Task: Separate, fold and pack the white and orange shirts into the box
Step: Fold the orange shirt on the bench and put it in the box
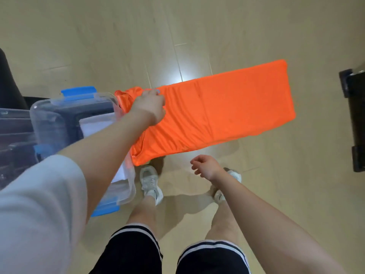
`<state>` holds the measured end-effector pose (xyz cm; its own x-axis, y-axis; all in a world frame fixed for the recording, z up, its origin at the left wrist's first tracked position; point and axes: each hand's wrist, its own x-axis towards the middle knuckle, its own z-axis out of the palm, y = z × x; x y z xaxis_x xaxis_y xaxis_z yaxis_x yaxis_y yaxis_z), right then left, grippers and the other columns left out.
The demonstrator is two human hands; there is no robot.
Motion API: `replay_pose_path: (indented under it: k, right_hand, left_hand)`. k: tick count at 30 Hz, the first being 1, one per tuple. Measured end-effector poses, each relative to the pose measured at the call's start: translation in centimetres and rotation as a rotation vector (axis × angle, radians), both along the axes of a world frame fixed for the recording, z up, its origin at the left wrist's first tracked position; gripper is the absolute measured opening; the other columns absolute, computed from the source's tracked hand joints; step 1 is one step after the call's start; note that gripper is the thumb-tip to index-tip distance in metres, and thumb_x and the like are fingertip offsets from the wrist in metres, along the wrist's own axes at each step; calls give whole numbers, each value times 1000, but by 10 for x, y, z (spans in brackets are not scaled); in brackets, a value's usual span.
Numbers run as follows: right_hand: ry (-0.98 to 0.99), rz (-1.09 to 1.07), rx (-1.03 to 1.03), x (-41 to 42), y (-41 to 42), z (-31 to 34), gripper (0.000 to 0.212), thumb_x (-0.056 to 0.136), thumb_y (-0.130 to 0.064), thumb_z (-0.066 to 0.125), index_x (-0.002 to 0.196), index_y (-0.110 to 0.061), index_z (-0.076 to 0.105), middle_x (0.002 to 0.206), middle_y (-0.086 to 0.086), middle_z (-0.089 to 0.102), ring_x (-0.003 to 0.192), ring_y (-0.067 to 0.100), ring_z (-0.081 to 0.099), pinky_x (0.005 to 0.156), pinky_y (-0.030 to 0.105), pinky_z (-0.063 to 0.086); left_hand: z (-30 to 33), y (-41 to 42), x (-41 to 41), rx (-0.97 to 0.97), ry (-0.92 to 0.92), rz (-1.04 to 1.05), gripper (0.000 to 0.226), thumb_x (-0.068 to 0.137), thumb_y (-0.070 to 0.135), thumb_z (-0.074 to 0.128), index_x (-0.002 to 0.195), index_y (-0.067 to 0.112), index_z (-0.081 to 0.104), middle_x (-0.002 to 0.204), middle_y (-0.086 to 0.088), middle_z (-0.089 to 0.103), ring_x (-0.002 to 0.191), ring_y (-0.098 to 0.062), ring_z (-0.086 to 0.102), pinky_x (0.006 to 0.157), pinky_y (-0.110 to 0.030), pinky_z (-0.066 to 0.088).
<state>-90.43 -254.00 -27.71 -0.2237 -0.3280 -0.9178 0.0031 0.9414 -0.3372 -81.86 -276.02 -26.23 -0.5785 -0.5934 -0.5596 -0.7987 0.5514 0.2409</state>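
1. White fabric [94, 125] is seen lying inside the clear plastic box [49, 123] with blue latches, low on the left.
2. The orange shirt [227, 107], folded into a long strip, is gripped at its left end by the left hand [150, 107], fingers curled on the cloth just beside the box rim.
3. The right hand [205, 168] is held loosely curled below the shirt, nothing in it.
4. Much of the box is hidden by the left arm.

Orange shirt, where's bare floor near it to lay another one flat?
Bare floor lies beyond the orange shirt, on its far side, and between its right end and the black object. It's crowded on the left by the clear box and near the shoes.
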Motion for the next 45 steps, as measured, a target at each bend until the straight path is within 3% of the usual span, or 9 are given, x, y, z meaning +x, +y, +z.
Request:
replay_pose_path:
  k: [7, 13, 17, 20, 24, 29, 36, 39, 45]
  right_hand:
    - [9, -102, 32, -111, 78, 2, 10, 92, -11, 46, 95, -7, 55, 75, 3, 56, 59, 15, 49, 54, 24, 34]
    - [-47, -143, 9, -189, 122, -5, 6, 93, -10, 43, 94, -12, 49, 78, 5, 54, 59, 16, 49, 55, 24, 36]
    - [134, -142, -110, -220, 125, -26, 20, 94, -16, 44, 75, -21, 50, 88, 5, 55, 68, 13, 53, 64, 28, 40]
    - [143, -285, -173, -228, 117, -54, 20, 94, -18, 45, 76, -22, 53, 87, 2, 54, 81, 18, 54, 71, 31, 42]
    - [-94, -605, -164, -230, 96, -101, 12, 96, -25, 47, 103, -16, 50, 107, 3, 53, 101, 19, 54, 86, 30, 47]
    - [-335, -970, -234, -235, 82, -148, 34, 97, -29, 46, 128, -16, 48, 105, -5, 55, 101, 11, 52, 74, 23, 45]
    - [-370, -1097, -295, -233, 87, -150, 12, 96, -26, 47, 105, -20, 51, 83, -7, 57, 81, 6, 56, 85, 25, 42]
    - [-337, -1099, -255, -229, 98, -141, 11, 95, -26, 49, 92, -17, 54, 77, -5, 52, 72, 6, 54, 78, 22, 45]
    - [-244, -1069, -176, -230, 123, -112, 12, 94, -27, 52, 85, -19, 56, 72, -6, 63, 64, 4, 57, 59, 17, 51]
  left_hand:
    - [-13, 117, -59, 314, 115, 228, 29, 90, 12, 50, 116, 3, 58, 118, -21, 61, 111, -32, 56, 92, -30, 39]
    - [-47, 214, -95, 356, 267, 887, 20, 89, 16, 47, 100, 7, 61, 102, -17, 66, 91, -30, 63, 79, -34, 47]
    - [-72, 258, -115, 453, 451, 1517, 16, 92, 18, 46, 105, 9, 45, 82, -10, 56, 57, -14, 53, 51, -25, 39]
    - [-96, 273, -131, 489, 601, 1853, 25, 95, 22, 45, 115, 6, 44, 86, -4, 55, 68, -13, 58, 53, -22, 41]
    - [-125, 270, -151, 670, 953, 2139, 38, 99, 26, 39, 135, 16, 36, 132, -8, 47, 124, -22, 49, 97, -33, 41]
    - [-150, 256, -161, 725, 1159, 2198, 56, 98, 25, 43, 146, 27, 16, 148, -6, 33, 137, -23, 34, 112, -39, 29]
    - [-162, 255, -143, 823, 1278, 2226, 43, 97, 19, 41, 139, 14, 33, 134, -3, 44, 129, -20, 42, 106, -35, 33]
    - [-155, 270, -136, 860, 1286, 2199, 32, 96, 23, 46, 127, 19, 46, 99, 5, 58, 95, -13, 57, 91, -31, 40]
    - [-124, 297, -126, 790, 1276, 2339, 4, 92, 20, 55, 93, 17, 53, 95, 0, 55, 87, -13, 56, 79, -25, 48]
